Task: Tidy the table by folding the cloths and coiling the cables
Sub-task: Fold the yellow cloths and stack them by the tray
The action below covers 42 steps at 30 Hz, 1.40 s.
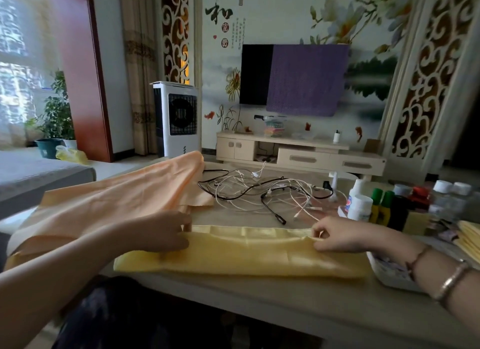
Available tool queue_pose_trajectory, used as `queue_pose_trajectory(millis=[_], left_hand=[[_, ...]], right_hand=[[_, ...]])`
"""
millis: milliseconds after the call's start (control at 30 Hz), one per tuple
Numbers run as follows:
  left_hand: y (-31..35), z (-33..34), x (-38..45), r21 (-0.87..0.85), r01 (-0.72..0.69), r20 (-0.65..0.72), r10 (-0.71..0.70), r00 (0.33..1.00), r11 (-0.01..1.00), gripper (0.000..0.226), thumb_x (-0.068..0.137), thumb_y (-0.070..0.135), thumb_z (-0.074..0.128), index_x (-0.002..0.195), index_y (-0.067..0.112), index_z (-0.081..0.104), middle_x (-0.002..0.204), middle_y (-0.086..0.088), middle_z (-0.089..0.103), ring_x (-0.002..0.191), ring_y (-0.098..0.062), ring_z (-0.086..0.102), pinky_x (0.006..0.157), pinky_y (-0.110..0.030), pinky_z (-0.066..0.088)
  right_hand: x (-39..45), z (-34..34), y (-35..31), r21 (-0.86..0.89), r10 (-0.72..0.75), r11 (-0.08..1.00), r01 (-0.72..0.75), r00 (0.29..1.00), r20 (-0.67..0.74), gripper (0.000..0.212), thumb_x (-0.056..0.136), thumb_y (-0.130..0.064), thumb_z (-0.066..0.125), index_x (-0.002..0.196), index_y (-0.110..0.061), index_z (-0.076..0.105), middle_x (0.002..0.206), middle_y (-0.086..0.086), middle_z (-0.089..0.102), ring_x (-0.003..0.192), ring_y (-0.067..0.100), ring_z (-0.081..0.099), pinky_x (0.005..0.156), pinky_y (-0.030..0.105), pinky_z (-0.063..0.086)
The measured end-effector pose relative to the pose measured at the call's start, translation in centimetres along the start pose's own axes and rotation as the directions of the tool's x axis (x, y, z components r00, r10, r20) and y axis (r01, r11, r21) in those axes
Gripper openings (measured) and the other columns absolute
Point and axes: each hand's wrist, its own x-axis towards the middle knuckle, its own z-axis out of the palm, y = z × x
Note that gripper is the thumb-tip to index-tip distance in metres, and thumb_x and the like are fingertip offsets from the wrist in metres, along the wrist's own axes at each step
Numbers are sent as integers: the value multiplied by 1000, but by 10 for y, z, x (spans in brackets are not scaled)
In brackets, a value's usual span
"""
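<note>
**Folding the yellow cloth: keep both ends level**

Far left, the peach cloth [124,200] lies unfolded, draped over the bench [233,294] edge, not dealt with yet. Left hand [166,234] sits on the left end of the yellow cloth [241,255]; its fingers [181,220] are curled, look to be nipping the far edge, though the exact pinch is partly hidden. The yellow cloth lies as a long flat band along the near edge of the bench, already folded lengthwise by the look of it. Behind it, mid-bench, the cables [262,190], black and white, are a loose tangle, uncoiled. Right hand [337,234] pinches the far edge at the right end, thumb and forefinger closed on the fabric.

To do this step well, I'd judge: lift both ends together, keep the edge taut, land it square on the near edge, then smooth flat. The satin looks slippery, so layers may slide. Bottles [363,206] stand near the right end; keep clear.
</note>
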Motion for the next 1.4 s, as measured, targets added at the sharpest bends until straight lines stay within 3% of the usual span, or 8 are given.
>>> queue_pose_trajectory(millis=[267, 467, 600, 733, 1000, 1133, 1267, 1400], left_hand=[[-17, 11, 27, -45, 128, -234, -135, 963, 991, 12, 80, 24, 58, 74, 25, 48, 87, 4, 58, 79, -17, 51, 65, -30, 40], [-17, 31, 46, 122, 162, -327, -114, 938, 979, 19, 83, 27, 59, 98, 30, 48, 113, 9, 42, 108, -16, 36, 88, -32, 41], [19, 38, 57, -46, -147, -536, 100, 838, 988, 22, 80, 14, 62, 99, 23, 56, 104, 7, 47, 94, -10, 46, 79, -28, 42], [75, 46, 77, -235, -414, -364, 316, 876, 880, 15, 82, 12, 62, 95, 20, 62, 89, 10, 51, 72, -6, 51, 67, -20, 43], [98, 60, 102, -280, -341, -244, 277, 929, 897, 36, 80, 41, 71, 109, 24, 58, 91, 12, 46, 69, -1, 46, 66, -15, 35], [97, 59, 98, -300, -316, -178, 273, 946, 900, 51, 74, 55, 72, 114, 30, 53, 92, 17, 41, 72, 2, 46, 67, -11, 35], [100, 57, 96, -283, -289, -132, 261, 956, 915, 60, 68, 61, 74, 115, 31, 51, 98, 11, 42, 80, -5, 45, 82, -26, 44], [109, 55, 96, -230, -262, -105, 244, 964, 937, 67, 64, 66, 74, 116, 34, 47, 100, 12, 43, 90, -10, 46, 90, -31, 44]], right_hand=[[39, 11, 13, -66, 69, 994, -90, 960, -272, 16, 83, -24, 59, 70, -27, 51, 77, -11, 51, 68, 2, 45, 54, 19, 33], [61, 21, 20, -83, 80, 991, -108, 955, -285, 14, 83, -26, 58, 73, -30, 49, 88, -11, 43, 84, 8, 39, 63, 22, 31], [68, 25, 25, -37, 74, 996, -85, 968, -241, 13, 77, -28, 60, 79, -28, 48, 88, -13, 42, 84, 9, 39, 57, 20, 28], [72, 20, 27, -36, 79, 996, -87, 980, -181, 22, 75, -32, 64, 90, -23, 51, 89, -12, 45, 86, 9, 41, 58, 21, 31], [71, -5, 34, -64, 170, 985, -163, 977, 126, 25, 84, -37, 58, 69, -19, 50, 70, 1, 44, 68, 18, 41, 56, 28, 29], [56, -14, 42, 93, 136, 983, -158, 969, 208, 19, 89, -33, 59, 81, -15, 62, 80, 2, 57, 75, 16, 52, 67, 29, 39], [40, -14, 44, 672, 19, 717, -187, 968, 250, 9, 92, -14, 58, 86, -10, 62, 75, 4, 64, 66, 14, 60, 57, 23, 46], [28, -13, 39, 891, 13, 410, -193, 978, 207, 13, 88, -15, 60, 100, -10, 62, 78, 7, 69, 64, 16, 65, 57, 25, 54]])
